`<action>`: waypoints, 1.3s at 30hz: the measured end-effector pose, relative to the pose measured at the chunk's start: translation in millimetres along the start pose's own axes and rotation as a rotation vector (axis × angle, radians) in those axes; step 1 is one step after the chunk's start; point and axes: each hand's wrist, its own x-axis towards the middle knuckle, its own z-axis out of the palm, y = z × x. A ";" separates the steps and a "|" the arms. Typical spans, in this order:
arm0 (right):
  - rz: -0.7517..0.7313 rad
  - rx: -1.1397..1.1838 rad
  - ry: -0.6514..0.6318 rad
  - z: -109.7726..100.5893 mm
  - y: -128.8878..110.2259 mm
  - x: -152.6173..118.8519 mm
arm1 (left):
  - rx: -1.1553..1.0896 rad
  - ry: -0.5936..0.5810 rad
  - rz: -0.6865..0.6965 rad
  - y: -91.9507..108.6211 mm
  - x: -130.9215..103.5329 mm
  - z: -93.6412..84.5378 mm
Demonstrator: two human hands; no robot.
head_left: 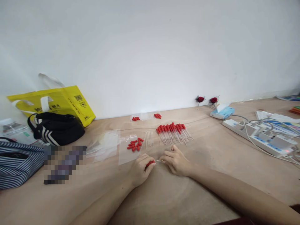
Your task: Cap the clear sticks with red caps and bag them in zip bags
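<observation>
My left hand (142,168) is closed round a red rubber dropper bulb (150,163) near the table's front. Facing it, my right hand (175,162) pinches a thin pale dropper tube (157,160), whose left end meets the bulb. Whether the tube sits inside the bulb is too small to tell. Loose red bulbs (135,145) lie on a clear plastic bag (124,156) just beyond my left hand. Several bare tubes (149,139) rest to the right of that bag. Behind my right hand is a row of droppers with red bulbs (172,129) on their tubes.
More red bulbs lie by the wall on a clear bag (144,117). Clear bags (103,147), a black pouch (62,128), a striped bag (18,165) and a yellow bag (81,106) are at left. A power strip (260,137) with cables and a blue tissue pack (222,112) stand right.
</observation>
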 end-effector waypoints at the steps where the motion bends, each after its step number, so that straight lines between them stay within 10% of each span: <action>1: 0.005 0.003 0.003 0.4 -0.7 0.6 | 0.006 -0.002 0.008 0.4 0.4 0.2; 28: 0.176 0.325 -0.238 -6.0 -4.7 18.0 | 0.135 -0.014 0.128 -7.2 6.9 0.0; 39: 0.314 0.345 -0.124 -7.0 -4.2 15.9 | 0.097 0.300 -0.150 -32.8 1.6 -9.9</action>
